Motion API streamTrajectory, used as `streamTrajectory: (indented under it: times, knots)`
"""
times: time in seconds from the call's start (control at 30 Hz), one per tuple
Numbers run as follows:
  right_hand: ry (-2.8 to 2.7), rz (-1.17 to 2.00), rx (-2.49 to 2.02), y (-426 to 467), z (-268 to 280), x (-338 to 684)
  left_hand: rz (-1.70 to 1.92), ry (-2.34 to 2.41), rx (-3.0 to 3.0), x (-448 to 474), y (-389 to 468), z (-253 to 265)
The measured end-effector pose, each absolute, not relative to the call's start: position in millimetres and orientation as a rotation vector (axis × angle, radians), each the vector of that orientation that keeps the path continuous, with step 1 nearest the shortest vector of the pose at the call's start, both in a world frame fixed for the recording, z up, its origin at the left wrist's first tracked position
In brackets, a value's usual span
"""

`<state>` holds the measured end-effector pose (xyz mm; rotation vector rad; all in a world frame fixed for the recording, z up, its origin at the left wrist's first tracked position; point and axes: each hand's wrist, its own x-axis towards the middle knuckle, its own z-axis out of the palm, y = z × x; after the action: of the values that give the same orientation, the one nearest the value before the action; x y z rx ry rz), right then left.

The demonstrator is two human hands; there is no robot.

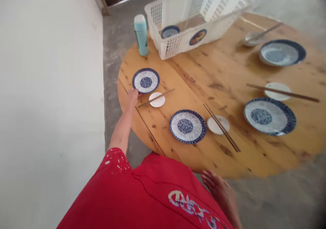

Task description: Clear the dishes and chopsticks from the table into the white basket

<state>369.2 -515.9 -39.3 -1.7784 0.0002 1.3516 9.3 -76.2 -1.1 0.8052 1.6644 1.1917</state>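
Note:
My left hand (133,95) reaches over the table's left side and grips the near rim of a blue-and-white plate (146,82) between thumb and fingers. Right beside that plate lies a small white dish (157,101) with chopsticks (166,92) across it. My right hand (215,181) hangs low at the near edge of the table, its fingers loosely extended and nothing seen in them. Closest to it are another blue-rimmed plate (187,126) and a white saucer (212,125) with a pair of chopsticks (226,135) on top.
On the round wooden table (178,86) stand a white plastic basket (173,15) holding a blue-rimmed bowl (170,31), and a light-blue bottle (141,35). Farther right are a plate (270,117), chopsticks (300,95) over a saucer (276,88), and a bowl (281,54). A white wall (51,86) rises left.

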Motion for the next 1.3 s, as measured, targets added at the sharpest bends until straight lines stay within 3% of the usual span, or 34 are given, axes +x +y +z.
streamTrajectory:
  times: [0.33, 0.63, 1.3]
  knots:
    - [0.132, 1.365, -1.742, -476, -10, 352, 1.041, 1.631, 0.973, 34, -152, 45]
    - [-0.009, 1.372, -1.665, -442, -6, 357, 0.636, 1.432, 1.096, 109, -245, 22]
    - [0.011, 1.344, -1.624, -445, -11, 369, 0.217, 1.630, 1.605, 136, -252, 16]
